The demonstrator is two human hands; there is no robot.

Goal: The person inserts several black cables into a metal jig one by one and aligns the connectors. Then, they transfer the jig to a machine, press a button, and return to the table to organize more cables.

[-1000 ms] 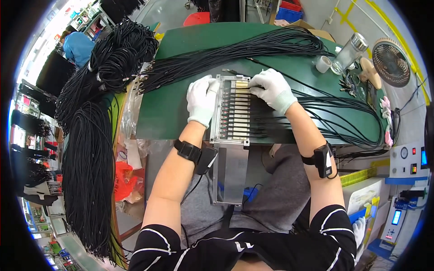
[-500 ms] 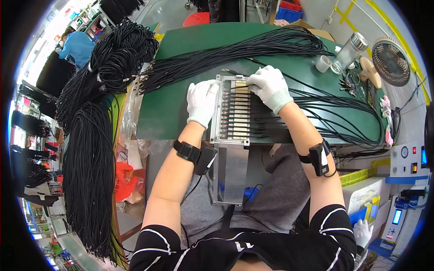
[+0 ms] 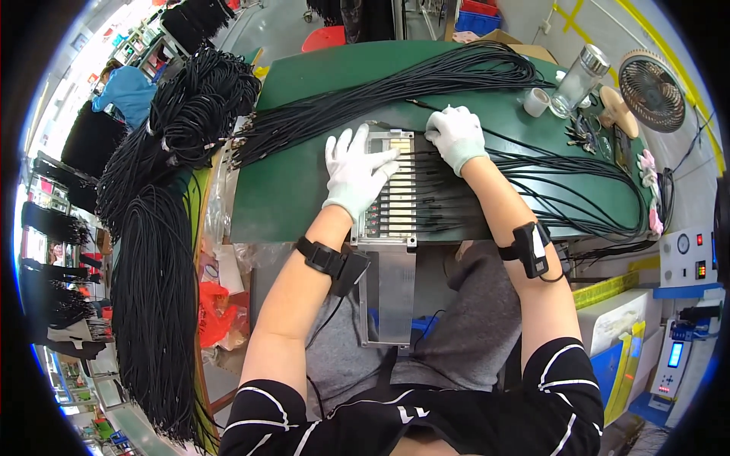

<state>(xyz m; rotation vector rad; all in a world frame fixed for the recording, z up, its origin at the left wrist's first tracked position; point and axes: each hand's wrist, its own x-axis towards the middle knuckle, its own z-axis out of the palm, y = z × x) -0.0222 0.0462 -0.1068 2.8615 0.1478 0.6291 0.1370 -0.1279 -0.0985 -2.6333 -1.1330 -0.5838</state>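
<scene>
A clear and metal fixture (image 3: pixel 408 242) with a row of slots lies at the table's front edge, several black cables seated side by side in it. My left hand (image 3: pixel 353 173), in a white glove, rests over its left side. Its fingers are spread, with one reaching across the upper slots. Beyond the fixture's upper right corner is my right hand (image 3: pixel 458 138), also gloved, its fingers curled in at a black cable (image 3: pixel 420 103) whose tip points up and left. The fingertips are partly hidden. The seated cables' lengths (image 3: pixel 578 171) loop away to the right.
A long bundle of black cables (image 3: pixel 365 95) crosses the green table (image 3: pixel 304 194). More cable bundles (image 3: pixel 156 304) hang at the left. A glass bottle (image 3: pixel 579 82), a white roll (image 3: pixel 536 102) and a fan (image 3: pixel 651 91) stand at the right. Another person in blue (image 3: pixel 128 93) is far left.
My left hand has moved right and spread its fingers over the fixture's upper slots. The right hand has drawn slightly back from the top slots, off the fixture.
</scene>
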